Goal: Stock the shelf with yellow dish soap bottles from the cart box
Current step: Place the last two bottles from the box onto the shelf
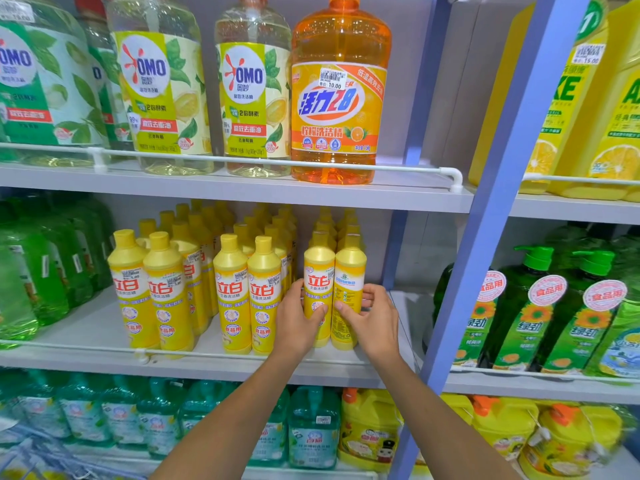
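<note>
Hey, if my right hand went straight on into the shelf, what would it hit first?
Likely the row of yellow soap bottles right behind the yellow plastic bottle your right hand grips; the gap between them is unclear.

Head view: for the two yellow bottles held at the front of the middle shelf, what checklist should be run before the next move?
1. Left hand grips left bottle: ok.
2. Right hand grips right bottle: ok.
3. Both bottles upright: ok.
4. Front labels face out: not ok, right bottle shows its back label.
5. Bare middle shelf space right of this row: ok.
6. Stock left in cart box: cannot tell, out of view.
</note>
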`<control>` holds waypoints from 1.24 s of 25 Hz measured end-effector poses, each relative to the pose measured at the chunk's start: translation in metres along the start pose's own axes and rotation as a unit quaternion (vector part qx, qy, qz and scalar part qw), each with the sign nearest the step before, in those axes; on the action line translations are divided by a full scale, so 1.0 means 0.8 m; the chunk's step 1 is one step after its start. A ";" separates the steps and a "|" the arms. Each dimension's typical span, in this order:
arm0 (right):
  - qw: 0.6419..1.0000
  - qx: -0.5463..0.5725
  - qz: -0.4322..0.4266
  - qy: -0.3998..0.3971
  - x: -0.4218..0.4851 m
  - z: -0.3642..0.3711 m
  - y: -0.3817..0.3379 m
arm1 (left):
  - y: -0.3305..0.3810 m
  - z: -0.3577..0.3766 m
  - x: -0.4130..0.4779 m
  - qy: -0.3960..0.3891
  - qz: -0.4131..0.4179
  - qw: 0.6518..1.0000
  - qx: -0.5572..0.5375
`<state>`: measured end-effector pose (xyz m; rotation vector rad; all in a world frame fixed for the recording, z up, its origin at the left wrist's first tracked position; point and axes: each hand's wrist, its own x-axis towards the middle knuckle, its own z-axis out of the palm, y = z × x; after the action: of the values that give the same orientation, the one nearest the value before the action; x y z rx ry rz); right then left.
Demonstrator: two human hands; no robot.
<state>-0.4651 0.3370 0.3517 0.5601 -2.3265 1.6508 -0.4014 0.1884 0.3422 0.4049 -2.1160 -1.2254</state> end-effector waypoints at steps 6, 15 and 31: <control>0.996 0.062 -0.014 -0.057 -0.003 -0.005 0.009 | 0.000 0.000 0.001 -0.001 0.000 1.000 -0.001; 1.000 0.014 -0.003 -0.025 -0.002 0.002 0.007 | 0.003 0.002 0.002 -0.001 0.000 1.000 0.005; 0.999 0.038 0.008 -0.024 -0.003 0.000 0.012 | 0.004 -0.001 0.003 -0.012 -0.017 1.000 0.004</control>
<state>-0.4675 0.3402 0.3424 0.6051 -2.3149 1.7578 -0.4028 0.1883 0.3465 0.4323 -2.1427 -1.2476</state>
